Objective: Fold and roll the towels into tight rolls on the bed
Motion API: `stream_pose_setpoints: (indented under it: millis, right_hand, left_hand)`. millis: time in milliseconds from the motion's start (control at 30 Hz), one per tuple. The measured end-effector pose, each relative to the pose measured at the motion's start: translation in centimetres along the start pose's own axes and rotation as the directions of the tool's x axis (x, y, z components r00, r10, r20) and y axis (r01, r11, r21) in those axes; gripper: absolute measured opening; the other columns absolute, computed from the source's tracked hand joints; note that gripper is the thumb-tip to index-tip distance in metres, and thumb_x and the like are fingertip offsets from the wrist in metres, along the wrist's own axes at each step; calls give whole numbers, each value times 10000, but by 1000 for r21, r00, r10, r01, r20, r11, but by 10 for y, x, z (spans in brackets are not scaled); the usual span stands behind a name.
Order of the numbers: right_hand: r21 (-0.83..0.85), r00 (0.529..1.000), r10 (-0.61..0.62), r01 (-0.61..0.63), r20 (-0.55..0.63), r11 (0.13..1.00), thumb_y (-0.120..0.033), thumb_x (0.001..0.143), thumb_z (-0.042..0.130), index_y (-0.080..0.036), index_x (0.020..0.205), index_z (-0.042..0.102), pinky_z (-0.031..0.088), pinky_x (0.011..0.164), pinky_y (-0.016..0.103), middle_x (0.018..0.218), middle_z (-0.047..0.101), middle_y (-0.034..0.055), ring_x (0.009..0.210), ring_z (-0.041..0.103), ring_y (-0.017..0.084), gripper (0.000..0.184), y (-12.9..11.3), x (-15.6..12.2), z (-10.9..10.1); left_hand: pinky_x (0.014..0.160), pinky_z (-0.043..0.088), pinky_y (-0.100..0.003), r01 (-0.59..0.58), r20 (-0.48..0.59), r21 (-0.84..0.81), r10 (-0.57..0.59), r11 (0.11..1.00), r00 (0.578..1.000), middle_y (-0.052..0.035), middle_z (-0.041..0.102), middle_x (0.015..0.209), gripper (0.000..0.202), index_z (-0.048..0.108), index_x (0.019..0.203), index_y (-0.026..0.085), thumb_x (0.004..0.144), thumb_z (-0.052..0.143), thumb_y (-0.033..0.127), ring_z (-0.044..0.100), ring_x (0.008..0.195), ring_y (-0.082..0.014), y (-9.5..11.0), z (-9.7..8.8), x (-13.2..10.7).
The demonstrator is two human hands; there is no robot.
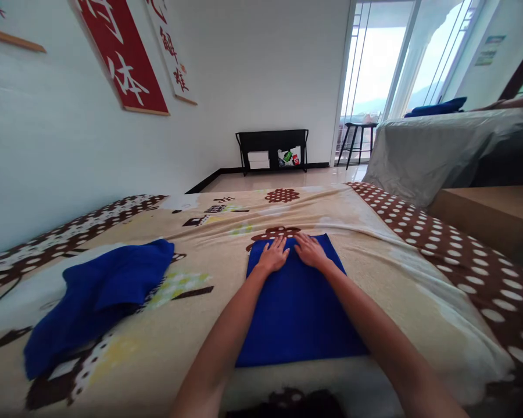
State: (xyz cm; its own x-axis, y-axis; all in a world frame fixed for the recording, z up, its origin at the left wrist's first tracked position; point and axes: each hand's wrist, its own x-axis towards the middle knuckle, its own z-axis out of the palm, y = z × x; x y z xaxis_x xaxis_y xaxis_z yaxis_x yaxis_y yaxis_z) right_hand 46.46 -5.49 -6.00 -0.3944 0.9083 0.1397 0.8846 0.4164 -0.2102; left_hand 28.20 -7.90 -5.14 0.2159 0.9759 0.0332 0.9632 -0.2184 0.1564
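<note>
A blue cloth (303, 316), perhaps a towel, lies flat as a near rectangle on the patterned bed blanket (209, 325). My left hand (273, 255) rests palm down near its far edge, fingers stretched forward. Close beside it, my right hand (310, 251) presses flat on the same edge, fingers spread a little. Neither hand grips the fabric. To the left lies a second blue cloth (113, 281), crumpled and loosely folded over itself, apart from both hands.
Past the bed's far end stand a low black rack (272, 141) and a black stool (358, 139) by the glass door. At the right is plastic-covered furniture (401, 151) with a blue item (438, 108) on top, plus a cardboard box (488, 217). A wall with hanging scrolls (126, 64) runs along the left.
</note>
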Motion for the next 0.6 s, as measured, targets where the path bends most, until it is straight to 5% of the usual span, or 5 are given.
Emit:
stream_pose_setpoints:
  millis: [100,333,600]
  right_hand:
    - [23,996,-70,69,47,997,-534,1019,262,-317,1522,347,166,1206,353,1612,250,-16,1498,181,137,555,0,-2,5]
    - [-4,990,144,-144,12,990,-550,1020,248,-211,1548,297,162,1207,458,1607,255,86,1500,184,221,630,77,-20,-4]
    - [0,943,281,-286,-180,958,-414,957,564,-178,1277,575,394,1077,528,1384,520,109,1262,504,259,398,83,0,-18]
  left_hand:
    - [1222,167,-426,-30,9,-4,30,1000,1000,-6,208,1633,585,277,1543,258,995,247,461,173,1511,-183,-4,5,1]
    - [1196,174,-532,154,-73,-21,-156,988,985,-70,241,1623,572,312,1523,266,1001,271,496,202,1504,-239,-75,-6,-18]
    - [1105,360,-567,278,-267,-53,-282,959,922,-120,497,1439,446,527,1342,194,956,544,418,478,1312,-288,-79,-11,-10]
